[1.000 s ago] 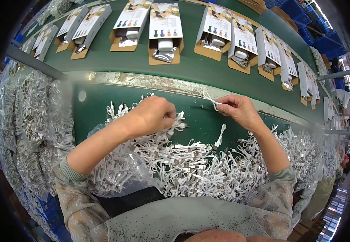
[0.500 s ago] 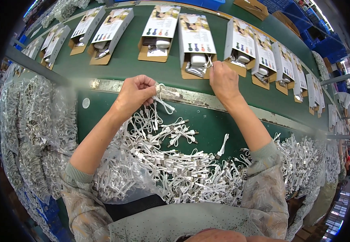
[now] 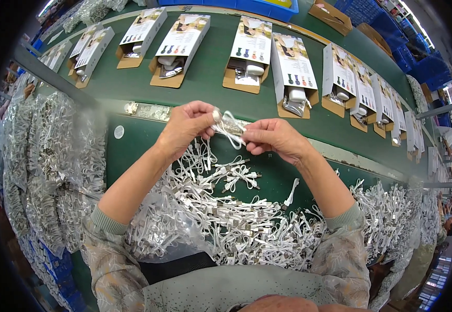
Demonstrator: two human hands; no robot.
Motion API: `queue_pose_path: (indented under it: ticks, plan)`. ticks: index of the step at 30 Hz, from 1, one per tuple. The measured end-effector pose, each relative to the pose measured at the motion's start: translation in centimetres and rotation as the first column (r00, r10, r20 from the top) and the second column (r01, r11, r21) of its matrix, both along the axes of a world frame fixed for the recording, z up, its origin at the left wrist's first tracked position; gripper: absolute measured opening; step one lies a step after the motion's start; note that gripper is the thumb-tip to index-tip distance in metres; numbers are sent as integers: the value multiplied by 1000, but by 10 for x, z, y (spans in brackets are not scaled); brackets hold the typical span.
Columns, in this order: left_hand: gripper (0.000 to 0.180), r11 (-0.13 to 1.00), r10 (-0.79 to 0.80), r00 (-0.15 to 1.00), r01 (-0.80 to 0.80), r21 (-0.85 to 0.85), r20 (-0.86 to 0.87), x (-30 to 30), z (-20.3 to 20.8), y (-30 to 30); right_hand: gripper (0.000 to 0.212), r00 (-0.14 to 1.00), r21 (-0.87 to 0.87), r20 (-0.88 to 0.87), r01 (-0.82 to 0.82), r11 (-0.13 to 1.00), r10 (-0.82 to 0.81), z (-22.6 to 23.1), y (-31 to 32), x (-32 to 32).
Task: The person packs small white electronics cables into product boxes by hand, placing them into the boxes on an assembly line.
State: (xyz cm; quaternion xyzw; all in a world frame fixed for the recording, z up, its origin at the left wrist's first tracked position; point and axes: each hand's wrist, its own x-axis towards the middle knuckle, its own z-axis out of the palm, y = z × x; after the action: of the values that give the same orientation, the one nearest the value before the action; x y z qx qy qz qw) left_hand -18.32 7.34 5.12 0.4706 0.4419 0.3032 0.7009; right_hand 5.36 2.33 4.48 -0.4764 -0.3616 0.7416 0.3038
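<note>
Between my two hands is a looped white charging cable (image 3: 228,136), held up above the metal strip that edges the green line. My left hand (image 3: 190,125) pinches one end of it. The fingers of my right hand (image 3: 275,139) are closed on its other side. Below them lies a heap of white charging cables (image 3: 247,218) on the green tabletop. Beyond my hands stands a row of open white boxes with brown flaps; the nearest box (image 3: 294,67) shows a white case and a silver pouch at its mouth, with a bit of white cable beside them.
Clear plastic bags of cables (image 3: 54,166) are stacked at the left. An opened plastic bag (image 3: 166,229) rests by my left forearm. A metal rail (image 3: 54,78) crosses at the left. Blue crates (image 3: 371,26) stand at the far right, where other people are partly visible.
My right hand has come back from the box mouth to the cable in my left hand, leaving white cable in that box. The boxes have shifted right in the picture.
</note>
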Motion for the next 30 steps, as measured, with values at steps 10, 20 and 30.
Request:
queue_pose_path:
  ticks: [10, 20, 30]
  plan:
    - [20, 823, 555, 825, -564, 76, 108, -40, -30, 53, 20, 625, -288, -284, 668, 687, -727, -37, 80, -4]
    - [49, 903, 342, 940, -331, 273, 8, 10, -48, 104, 19, 523, -186, -279, 793, 580, -805, -68, 131, 23]
    - [25, 615, -223, 650, 672, 413, -726, -51, 9, 16, 16, 407, -161, -256, 877, 453, -877, -54, 116, 42]
